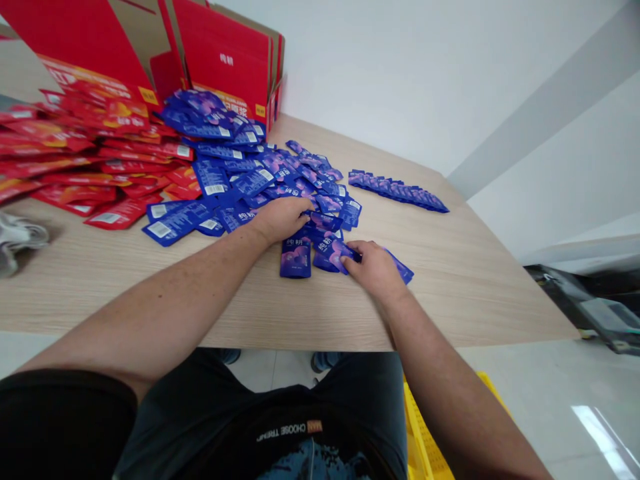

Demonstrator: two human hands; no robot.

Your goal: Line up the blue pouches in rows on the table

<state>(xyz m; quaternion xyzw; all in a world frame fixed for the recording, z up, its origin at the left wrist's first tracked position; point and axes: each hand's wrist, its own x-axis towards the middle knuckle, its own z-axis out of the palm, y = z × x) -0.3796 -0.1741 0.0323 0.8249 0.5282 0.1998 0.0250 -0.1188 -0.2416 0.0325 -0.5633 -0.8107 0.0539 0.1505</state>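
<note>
A heap of small blue pouches with purple fruit print [260,181] covers the middle of the table. At the heap's near edge, my left hand [284,219] has its fingers closed around the edge of a blue pouch [324,221]. Below it a single pouch [295,259] lies flat, face up. My right hand [374,267] grips another blue pouch [332,251], thumb on its front. Beyond that hand's far side, part of one more pouch [401,268] shows on the table. Farther right lies a neat overlapping row of blue pouches [397,190].
Red pouches [100,160] are piled at the left, against the blue heap. Open red cartons [225,60] stand behind. A crumpled whitish item [20,240] lies at the left edge. Under the table's front edge [300,340] is a yellow crate [425,440]; dark equipment [595,310] sits at right.
</note>
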